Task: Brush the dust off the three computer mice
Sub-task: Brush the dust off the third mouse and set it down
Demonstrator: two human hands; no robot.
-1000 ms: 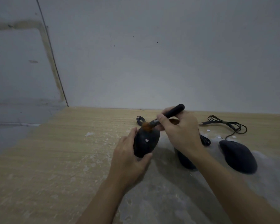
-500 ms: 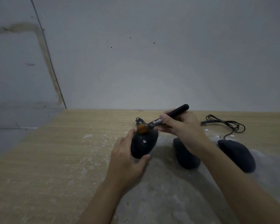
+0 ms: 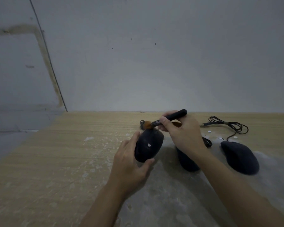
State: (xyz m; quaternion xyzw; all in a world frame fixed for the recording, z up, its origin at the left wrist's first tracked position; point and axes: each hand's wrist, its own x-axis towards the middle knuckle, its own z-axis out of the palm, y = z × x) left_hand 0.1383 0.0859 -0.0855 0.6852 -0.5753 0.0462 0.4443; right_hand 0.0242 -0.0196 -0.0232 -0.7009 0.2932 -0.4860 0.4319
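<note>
My left hand (image 3: 129, 163) grips the left black mouse (image 3: 148, 145), which has a small white heart mark and is tilted up off the wooden table (image 3: 56, 161). My right hand (image 3: 184, 133) holds a black-handled brush (image 3: 170, 117); its orange bristles touch the mouse's far end. A second black mouse (image 3: 185, 161) lies partly hidden under my right wrist. The third black mouse (image 3: 240, 158) rests at the right, with its black cable (image 3: 228, 125) coiled behind it.
White dust and small flakes are scattered on the table around the mice. A grey wall (image 3: 154, 63) rises right behind the table's far edge. The table's left edge runs diagonally at the left, with grey floor beyond.
The brush tip has swept from the top of the held mouse toward its far end. My left hand has kept its grip, and the view has shifted slightly.
</note>
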